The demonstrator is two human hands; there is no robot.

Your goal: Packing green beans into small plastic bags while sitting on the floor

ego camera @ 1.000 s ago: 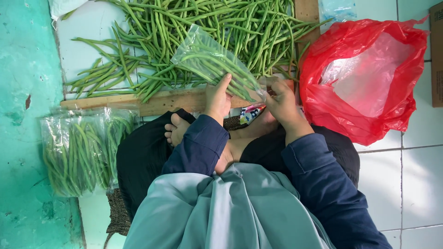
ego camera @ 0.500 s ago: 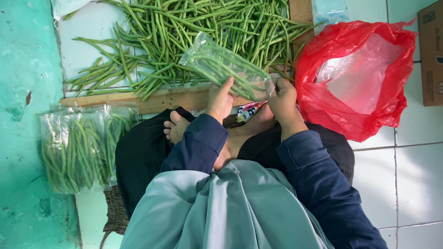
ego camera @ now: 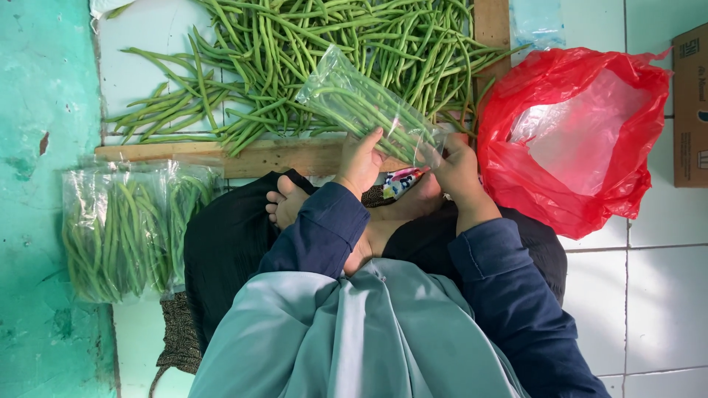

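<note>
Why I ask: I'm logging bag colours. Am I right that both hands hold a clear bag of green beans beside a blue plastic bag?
Not quite. In the head view, the plastic bag beside them is red, not blue. Both hands, left hand and right hand, do hold the clear bag of green beans.

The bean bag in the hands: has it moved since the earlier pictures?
Yes. The bean bag has tipped further from the wooden edge, up over the loose beans; both hands hold it.
</note>
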